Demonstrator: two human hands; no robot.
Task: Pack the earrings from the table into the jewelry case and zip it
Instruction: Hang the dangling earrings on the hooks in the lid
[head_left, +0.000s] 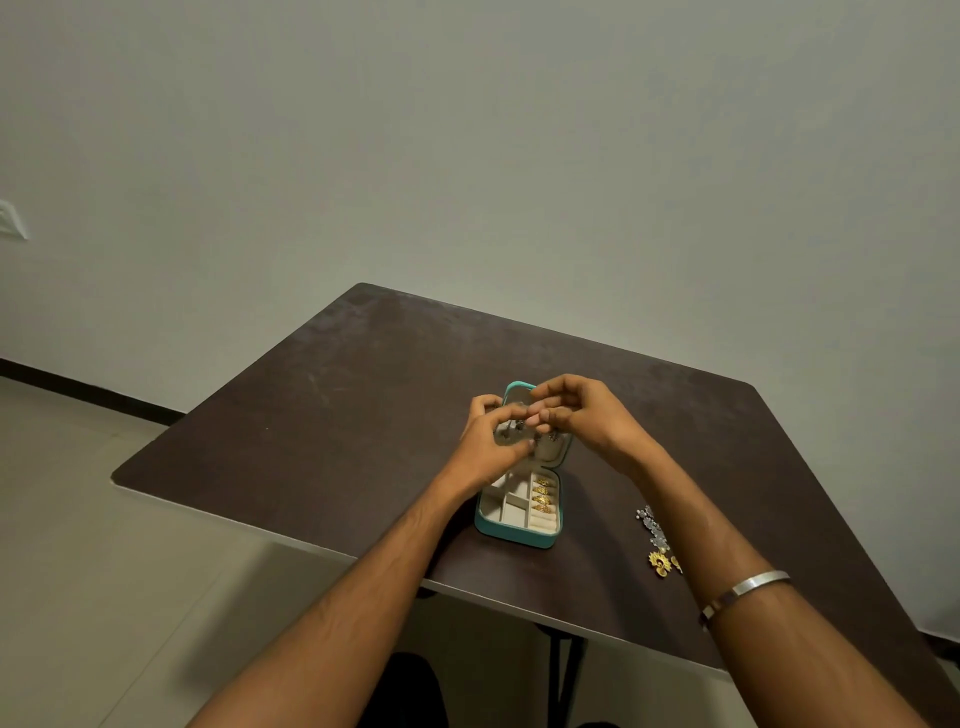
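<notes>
Table (311, 415) fills the lower middle of the frame, with the teal jewelry case (519, 530) lying open at its centre, lid upright. Both hands meet at the lid: the left hand (491, 441) and right hand (582, 415) have curled fingertips that seem to pinch a small earring there, though fingers hide it. Fastening it looks like the step in hand. Next comes fetching the silver earrings (649, 525) and gold earrings (661, 564) lower right, partly cut off by the right forearm. Zipping remains.
</notes>
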